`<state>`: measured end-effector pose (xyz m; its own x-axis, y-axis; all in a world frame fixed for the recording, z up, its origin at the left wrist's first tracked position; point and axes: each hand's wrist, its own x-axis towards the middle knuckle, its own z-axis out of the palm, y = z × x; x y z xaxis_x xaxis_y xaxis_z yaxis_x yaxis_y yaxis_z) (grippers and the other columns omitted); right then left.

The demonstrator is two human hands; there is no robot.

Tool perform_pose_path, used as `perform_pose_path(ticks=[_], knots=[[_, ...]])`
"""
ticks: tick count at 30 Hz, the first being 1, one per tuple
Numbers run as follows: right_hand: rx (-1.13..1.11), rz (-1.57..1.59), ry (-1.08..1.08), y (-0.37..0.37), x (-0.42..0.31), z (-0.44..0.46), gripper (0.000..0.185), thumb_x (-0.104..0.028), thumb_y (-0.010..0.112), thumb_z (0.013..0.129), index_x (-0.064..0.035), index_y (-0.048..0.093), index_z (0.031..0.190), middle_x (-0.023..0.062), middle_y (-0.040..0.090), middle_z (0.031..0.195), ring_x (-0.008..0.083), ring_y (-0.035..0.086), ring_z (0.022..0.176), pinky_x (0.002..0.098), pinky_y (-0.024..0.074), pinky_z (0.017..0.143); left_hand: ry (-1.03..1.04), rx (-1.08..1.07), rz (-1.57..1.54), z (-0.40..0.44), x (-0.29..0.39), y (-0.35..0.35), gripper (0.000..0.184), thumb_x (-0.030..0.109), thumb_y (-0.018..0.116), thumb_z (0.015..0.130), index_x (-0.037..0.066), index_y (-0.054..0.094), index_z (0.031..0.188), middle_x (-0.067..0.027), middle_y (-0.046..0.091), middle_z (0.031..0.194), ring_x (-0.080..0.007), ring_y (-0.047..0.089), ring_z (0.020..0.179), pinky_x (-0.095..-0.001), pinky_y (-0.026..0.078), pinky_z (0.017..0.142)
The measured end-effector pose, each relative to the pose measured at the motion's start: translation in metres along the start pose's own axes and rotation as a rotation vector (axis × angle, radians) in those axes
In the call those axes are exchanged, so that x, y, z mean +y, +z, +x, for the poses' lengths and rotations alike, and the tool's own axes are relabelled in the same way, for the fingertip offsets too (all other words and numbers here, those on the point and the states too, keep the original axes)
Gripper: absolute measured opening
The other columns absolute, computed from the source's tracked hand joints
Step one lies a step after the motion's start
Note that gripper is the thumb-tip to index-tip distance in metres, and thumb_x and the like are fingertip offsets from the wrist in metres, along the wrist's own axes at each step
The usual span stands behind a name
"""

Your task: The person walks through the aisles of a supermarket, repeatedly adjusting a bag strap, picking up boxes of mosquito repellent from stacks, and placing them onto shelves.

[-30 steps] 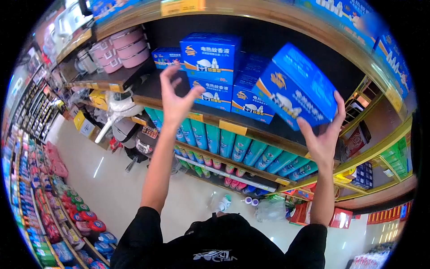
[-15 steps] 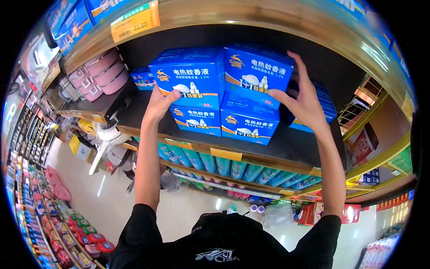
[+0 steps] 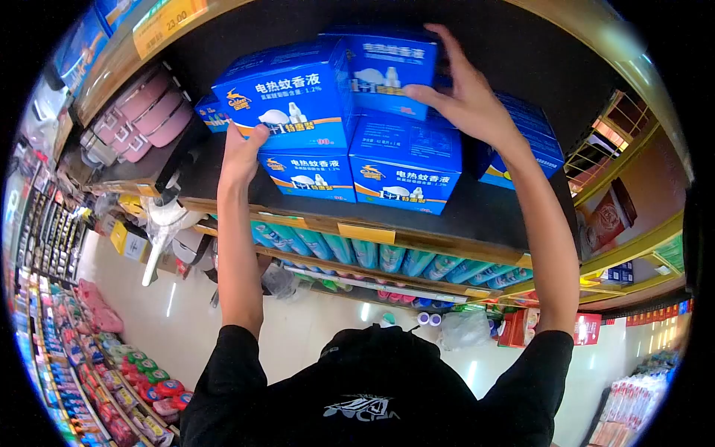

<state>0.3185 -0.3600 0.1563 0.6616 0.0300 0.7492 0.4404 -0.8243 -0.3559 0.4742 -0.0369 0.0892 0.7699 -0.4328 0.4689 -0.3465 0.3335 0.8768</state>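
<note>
Several blue boxes of electric mosquito repellent liquid stand stacked on a dark shelf. My left hand (image 3: 240, 151) grips the lower left corner of the upper left box (image 3: 287, 86), its thumb on the front and its other fingers hidden along the side. My right hand (image 3: 477, 104) holds the upper right box (image 3: 391, 67), thumb on the front face and fingers along its right side. That box sits farther back than the upper left one, which partly covers it. Beneath them are a lower left box (image 3: 309, 175) and a lower right box (image 3: 406, 173).
More blue boxes (image 3: 525, 145) stand to the right, and a small one (image 3: 212, 115) to the left. Pink stacked containers (image 3: 141, 119) are farther left. Teal cans (image 3: 365, 253) line the shelf below the front edge (image 3: 447, 242). A price tag (image 3: 167, 22) hangs above.
The upper right box has moved back and left, with my right hand on it, and now lies partly behind the upper left box. The view has shifted, so the shelf appears farther left and higher.
</note>
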Motion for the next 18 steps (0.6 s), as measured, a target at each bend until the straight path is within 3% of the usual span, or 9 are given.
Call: perform_pose_path(ticks=[3,4,7,8,11,12,15,16,18], knots=[[-0.069,0.021,0.009,0.012,-0.011,0.015,0.09,-0.042,0.077,0.076,-0.0133,0.029,0.146,0.026,0.051,0.132,0.0381,0.054,0.12,0.0438,0.0452,0.099,0.013,-0.023,-0.053,0.0,-0.006,0.001,0.095,0.053,0.084,0.066,0.001,0.04,0.132,-0.0122,0.057,0.123,-0.0233,0.057,0.113,-0.0377,0.049,0.095],[-0.139,0.069,0.016,0.017,-0.009,0.018,0.087,-0.045,0.073,0.081,-0.0196,0.023,0.149,0.0249,0.041,0.141,0.0418,0.043,0.129,0.053,0.0454,0.1,0.052,-0.062,-0.011,-0.001,-0.007,0.001,0.093,0.057,0.077,0.072,0.001,0.037,0.135,-0.0117,0.055,0.125,-0.0224,0.056,0.115,-0.0372,0.047,0.097],[-0.224,0.273,0.073,0.019,-0.017,0.028,0.084,-0.047,0.07,0.083,-0.0203,0.024,0.148,0.0247,0.042,0.14,0.0415,0.041,0.131,0.052,0.0442,0.101,0.109,0.052,0.056,-0.004,-0.013,0.006,0.088,0.065,0.068,0.075,0.004,0.043,0.133,-0.0087,0.057,0.124,-0.0237,0.056,0.115,-0.0415,0.048,0.098],[-0.231,0.335,0.07,0.02,-0.017,0.031,0.091,-0.054,0.07,0.079,-0.0196,0.023,0.149,0.0255,0.042,0.14,0.0413,0.038,0.134,0.0512,0.0419,0.103,0.155,-0.006,0.053,-0.003,-0.021,-0.002,0.081,0.063,0.062,0.082,0.004,0.042,0.134,-0.0098,0.056,0.126,-0.0242,0.055,0.117,-0.042,0.047,0.099],[-0.246,0.369,0.096,0.027,-0.029,0.03,0.101,-0.059,0.072,0.074,-0.019,0.02,0.15,0.0275,0.037,0.143,0.0421,0.036,0.135,0.0513,0.0393,0.106,0.127,-0.076,0.038,-0.008,-0.015,0.0,0.079,0.061,0.061,0.084,0.003,0.042,0.134,-0.0102,0.055,0.127,-0.0245,0.054,0.118,-0.0423,0.046,0.099],[-0.251,0.291,0.098,0.029,-0.032,0.033,0.115,-0.061,0.077,0.066,-0.016,0.016,0.152,0.03,0.029,0.147,0.0443,0.032,0.136,0.0524,0.0363,0.108,0.108,-0.129,0.038,-0.01,-0.008,0.004,0.083,0.062,0.06,0.085,0.001,0.039,0.135,-0.0101,0.054,0.126,-0.0197,0.053,0.116,-0.0347,0.043,0.099],[-0.241,0.173,0.072,0.04,-0.037,0.034,0.123,-0.063,0.079,0.062,-0.0127,0.012,0.152,0.0319,0.022,0.15,0.0467,0.03,0.137,0.0547,0.0348,0.108,0.122,-0.019,0.151,-0.012,-0.01,0.005,0.082,0.063,0.061,0.084,0.0,0.041,0.134,-0.0103,0.055,0.125,-0.0195,0.053,0.115,-0.0338,0.044,0.098],[-0.273,0.177,0.112,0.04,-0.039,0.035,0.137,-0.066,0.082,0.052,-0.0108,0.007,0.153,0.0337,0.018,0.15,0.0488,0.026,0.138,0.0546,0.0319,0.11,0.156,-0.03,0.13,-0.01,-0.009,0.009,0.082,0.063,0.06,0.084,-0.001,0.042,0.133,-0.0105,0.056,0.124,-0.0197,0.054,0.114,-0.0337,0.045,0.097],[-0.292,0.132,0.15,0.041,-0.041,0.036,0.143,-0.067,0.083,0.047,-0.012,0.005,0.153,0.0345,0.017,0.15,0.0497,0.023,0.138,0.0534,0.0304,0.111,0.153,-0.049,0.106,-0.011,-0.003,0.014,0.081,0.063,0.06,0.084,-0.002,0.045,0.13,-0.0111,0.058,0.121,-0.0199,0.057,0.11,-0.0342,0.046,0.095]])
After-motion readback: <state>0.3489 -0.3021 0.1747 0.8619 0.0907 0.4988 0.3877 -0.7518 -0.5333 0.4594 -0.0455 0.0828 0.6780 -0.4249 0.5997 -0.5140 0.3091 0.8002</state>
